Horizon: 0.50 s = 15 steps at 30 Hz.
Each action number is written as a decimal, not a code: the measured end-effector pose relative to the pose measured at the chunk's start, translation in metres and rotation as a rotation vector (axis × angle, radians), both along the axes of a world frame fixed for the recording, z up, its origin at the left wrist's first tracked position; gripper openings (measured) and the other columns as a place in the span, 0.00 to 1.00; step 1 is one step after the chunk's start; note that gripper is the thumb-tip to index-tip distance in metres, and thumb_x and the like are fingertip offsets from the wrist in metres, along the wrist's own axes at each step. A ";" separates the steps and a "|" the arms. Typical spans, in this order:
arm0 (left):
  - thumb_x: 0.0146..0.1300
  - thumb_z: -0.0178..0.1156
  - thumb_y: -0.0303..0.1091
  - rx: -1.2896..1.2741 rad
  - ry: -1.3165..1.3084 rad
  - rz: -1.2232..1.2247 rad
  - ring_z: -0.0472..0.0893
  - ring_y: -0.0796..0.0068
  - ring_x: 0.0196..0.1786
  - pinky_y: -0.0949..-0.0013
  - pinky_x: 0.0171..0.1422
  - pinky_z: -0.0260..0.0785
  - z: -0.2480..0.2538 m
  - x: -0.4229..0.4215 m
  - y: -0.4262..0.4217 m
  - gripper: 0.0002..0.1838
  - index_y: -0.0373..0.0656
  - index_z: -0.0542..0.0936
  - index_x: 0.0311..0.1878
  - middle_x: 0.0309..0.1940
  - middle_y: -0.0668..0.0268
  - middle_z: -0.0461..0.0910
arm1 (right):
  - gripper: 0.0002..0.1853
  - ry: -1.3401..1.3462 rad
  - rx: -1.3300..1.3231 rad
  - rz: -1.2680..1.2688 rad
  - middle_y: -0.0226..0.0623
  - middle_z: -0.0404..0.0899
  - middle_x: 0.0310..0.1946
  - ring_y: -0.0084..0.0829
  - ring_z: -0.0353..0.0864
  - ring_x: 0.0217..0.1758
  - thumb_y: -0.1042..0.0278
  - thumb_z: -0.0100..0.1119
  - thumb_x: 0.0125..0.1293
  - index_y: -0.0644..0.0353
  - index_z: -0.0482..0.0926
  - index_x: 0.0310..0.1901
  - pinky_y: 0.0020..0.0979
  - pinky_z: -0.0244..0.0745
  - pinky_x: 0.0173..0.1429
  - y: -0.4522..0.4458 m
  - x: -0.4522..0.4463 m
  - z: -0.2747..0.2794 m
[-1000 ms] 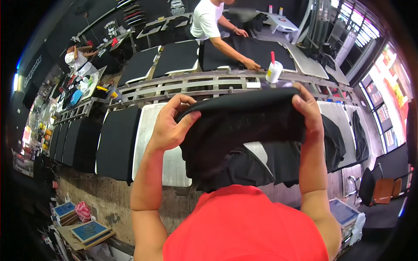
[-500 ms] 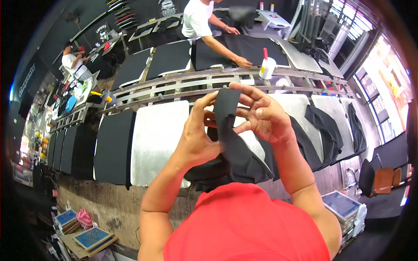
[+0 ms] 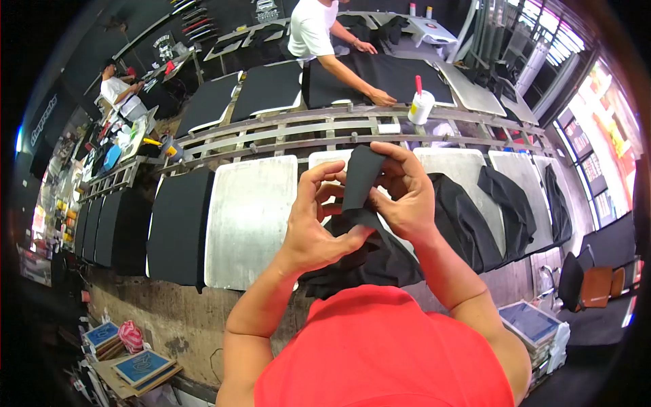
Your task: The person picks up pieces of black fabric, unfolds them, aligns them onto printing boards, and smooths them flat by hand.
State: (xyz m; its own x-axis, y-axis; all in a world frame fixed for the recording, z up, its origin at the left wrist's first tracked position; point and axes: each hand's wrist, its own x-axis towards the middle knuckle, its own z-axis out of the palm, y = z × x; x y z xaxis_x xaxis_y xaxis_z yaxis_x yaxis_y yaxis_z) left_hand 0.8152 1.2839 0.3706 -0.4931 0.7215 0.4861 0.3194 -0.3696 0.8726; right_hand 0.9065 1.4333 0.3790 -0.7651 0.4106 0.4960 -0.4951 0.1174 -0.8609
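A narrow folded part of a black cloth (image 3: 363, 178) stands up between my two hands, and the rest hangs down toward the platens. My right hand (image 3: 407, 197) pinches its upper edge and side. My left hand (image 3: 317, 220) curves around the left side, with the thumb against the lower part and the fingers apart from one another. Behind my left hand lies a bare pale platen (image 3: 251, 217). More black cloth (image 3: 390, 261) lies bunched below my hands.
Black cloths cover platens at left (image 3: 178, 227) and droop over others at right (image 3: 468, 217). A metal rail frame (image 3: 271, 129) runs behind, bearing a white tub (image 3: 421, 107) with a red handle. Across it, a person in white (image 3: 313, 30) touches black cloth. Framed screens (image 3: 142, 366) sit lower left.
My hands have come together from wide apart, and the stretched cloth is now narrow and folded between them. Most recently, my right fingers have closed on its upper edge.
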 end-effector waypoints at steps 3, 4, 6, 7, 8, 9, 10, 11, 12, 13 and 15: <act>0.47 0.77 0.30 0.035 -0.098 -0.079 0.76 0.68 0.56 0.64 0.58 0.75 0.009 0.006 -0.005 0.46 0.42 0.60 0.67 0.59 0.59 0.69 | 0.34 0.085 0.060 -0.063 0.41 0.78 0.51 0.29 0.81 0.53 0.81 0.70 0.54 0.64 0.67 0.62 0.30 0.78 0.58 0.000 -0.005 -0.006; 0.47 0.77 0.30 0.035 -0.098 -0.080 0.76 0.68 0.56 0.64 0.58 0.75 0.012 0.008 -0.005 0.46 0.42 0.60 0.67 0.59 0.59 0.69 | 0.34 0.085 0.060 -0.064 0.41 0.78 0.51 0.29 0.81 0.53 0.81 0.70 0.54 0.64 0.67 0.62 0.30 0.78 0.58 -0.001 -0.005 -0.006; 0.52 0.72 0.26 -0.068 -0.073 0.000 0.77 0.70 0.55 0.65 0.59 0.74 0.013 0.010 -0.003 0.40 0.41 0.62 0.66 0.57 0.59 0.71 | 0.36 0.098 0.171 -0.163 0.40 0.78 0.50 0.28 0.81 0.52 0.79 0.74 0.49 0.63 0.67 0.61 0.29 0.77 0.57 -0.004 -0.005 -0.004; 0.57 0.65 0.21 -0.023 -0.071 0.017 0.79 0.72 0.49 0.67 0.56 0.74 0.013 0.011 -0.002 0.27 0.39 0.69 0.60 0.51 0.60 0.76 | 0.35 0.124 0.164 -0.218 0.37 0.77 0.47 0.25 0.81 0.48 0.76 0.76 0.47 0.63 0.69 0.58 0.27 0.77 0.53 -0.004 -0.008 -0.008; 0.57 0.65 0.21 -0.021 -0.068 0.016 0.79 0.72 0.49 0.67 0.56 0.74 0.012 0.008 -0.002 0.27 0.39 0.69 0.60 0.51 0.60 0.76 | 0.35 0.126 0.166 -0.219 0.37 0.77 0.47 0.25 0.81 0.48 0.76 0.76 0.47 0.63 0.69 0.58 0.27 0.77 0.53 -0.002 -0.009 -0.011; 0.59 0.61 0.20 -0.086 -0.042 0.034 0.80 0.73 0.46 0.68 0.52 0.74 0.009 0.003 -0.005 0.20 0.37 0.73 0.55 0.46 0.61 0.78 | 0.33 0.150 0.223 -0.317 0.35 0.77 0.45 0.24 0.80 0.45 0.76 0.76 0.47 0.63 0.69 0.55 0.26 0.76 0.51 0.001 -0.010 -0.013; 0.62 0.58 0.19 -0.152 -0.017 0.053 0.81 0.74 0.44 0.70 0.49 0.74 0.008 -0.001 -0.006 0.13 0.36 0.77 0.50 0.42 0.61 0.80 | 0.31 0.172 0.279 -0.414 0.34 0.76 0.43 0.23 0.79 0.42 0.76 0.75 0.47 0.63 0.70 0.53 0.25 0.75 0.49 0.004 -0.011 -0.015; 0.66 0.55 0.22 -0.111 0.155 0.144 0.78 0.77 0.36 0.74 0.39 0.70 0.014 -0.003 -0.006 0.05 0.35 0.79 0.42 0.33 0.63 0.80 | 0.25 0.140 0.237 -0.458 0.33 0.75 0.41 0.21 0.76 0.39 0.76 0.73 0.49 0.63 0.71 0.48 0.24 0.73 0.47 0.008 -0.013 -0.017; 0.66 0.55 0.22 -0.111 0.154 0.144 0.78 0.77 0.36 0.74 0.39 0.70 0.022 -0.003 -0.008 0.05 0.35 0.79 0.42 0.33 0.63 0.80 | 0.18 0.122 0.192 -0.499 0.33 0.75 0.39 0.21 0.75 0.39 0.79 0.69 0.49 0.64 0.74 0.43 0.24 0.72 0.47 0.010 -0.014 -0.015; 0.68 0.55 0.25 -0.150 0.148 0.157 0.76 0.79 0.34 0.76 0.37 0.67 0.030 -0.003 -0.012 0.05 0.35 0.79 0.42 0.30 0.64 0.79 | 0.16 0.093 0.193 -0.506 0.34 0.75 0.38 0.23 0.75 0.39 0.80 0.66 0.49 0.63 0.74 0.41 0.25 0.72 0.46 0.016 -0.014 -0.017; 0.72 0.54 0.31 -0.212 0.149 0.168 0.68 0.85 0.30 0.81 0.35 0.60 0.035 -0.008 -0.016 0.08 0.37 0.79 0.42 0.25 0.71 0.76 | 0.12 0.119 0.414 -0.629 0.36 0.76 0.33 0.29 0.76 0.35 0.83 0.59 0.49 0.63 0.75 0.37 0.27 0.72 0.43 0.023 -0.016 -0.008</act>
State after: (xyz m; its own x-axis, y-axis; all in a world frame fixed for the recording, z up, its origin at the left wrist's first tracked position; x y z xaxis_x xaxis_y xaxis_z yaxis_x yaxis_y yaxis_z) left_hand 0.8069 1.2676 0.4056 -0.5488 0.7289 0.4093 0.4911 -0.1151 0.8635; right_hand 0.8907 1.4567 0.3705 -0.3796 0.5140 0.7692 -0.3148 0.7100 -0.6299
